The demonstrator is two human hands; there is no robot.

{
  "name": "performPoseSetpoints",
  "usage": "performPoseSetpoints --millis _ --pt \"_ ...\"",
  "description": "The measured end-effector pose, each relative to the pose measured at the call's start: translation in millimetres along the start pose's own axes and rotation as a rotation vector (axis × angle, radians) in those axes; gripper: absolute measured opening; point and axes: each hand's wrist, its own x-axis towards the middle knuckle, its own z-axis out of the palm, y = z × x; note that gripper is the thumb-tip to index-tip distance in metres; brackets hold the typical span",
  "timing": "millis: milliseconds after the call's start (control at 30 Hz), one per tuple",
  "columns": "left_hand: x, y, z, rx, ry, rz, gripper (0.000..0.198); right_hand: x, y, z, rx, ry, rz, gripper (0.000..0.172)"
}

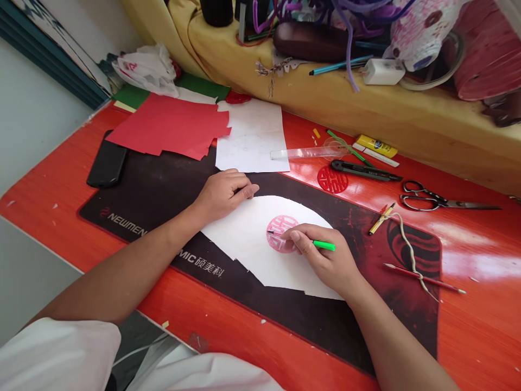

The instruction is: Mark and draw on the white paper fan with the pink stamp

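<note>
The right hand (321, 262) pinches a slim green pen (324, 245), its tip against a round pink paper cutout (280, 233), while the loosely curled left hand (223, 195) steadies the white paper sheet (248, 250).

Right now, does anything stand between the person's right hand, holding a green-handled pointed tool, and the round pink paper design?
Nothing visible does. The right hand lies partly over the round pink paper design, and the tip of the green-handled pointed tool reaches the design's left edge.
</note>
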Motion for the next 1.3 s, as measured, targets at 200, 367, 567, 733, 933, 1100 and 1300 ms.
performPoseSetpoints --millis 200,367,567,733,933,1100,1300 --pt "-0.3 -0.9 0.9 -0.006 0.012 0.008 0.043 -0.1 0.3 0.4 0.017 -0.015 0.006 0.047" --pt "-0.5 -0.7 1.3 -0.009 0.016 0.006 0.042 0.7 0.0 0.4 0.005 0.000 -0.010 0.046" --pt "-0.6 -0.4 1.3 -0.009 0.025 0.018 0.042 0.0 3.5 1.0 -0.006 0.022 -0.008 0.042" --pt "-0.5 -0.6 1.1 -0.002 0.023 0.015 0.042 -0.2 4.5 2.5 -0.001 0.034 -0.001 0.041" --pt "-0.8 -0.9 1.1 -0.001 0.022 0.015 0.042 0.9 3.6 3.3 0.007 0.067 -0.004 0.042" --pt "-1.0 -0.7 1.5 0.001 0.024 0.008 0.042 0.6 4.3 3.8 0.002 0.082 0.001 0.040" --pt "-0.6 -0.6 1.1 0.003 0.019 0.007 0.042 0.1 5.1 4.7 0.001 0.096 0.010 0.039"
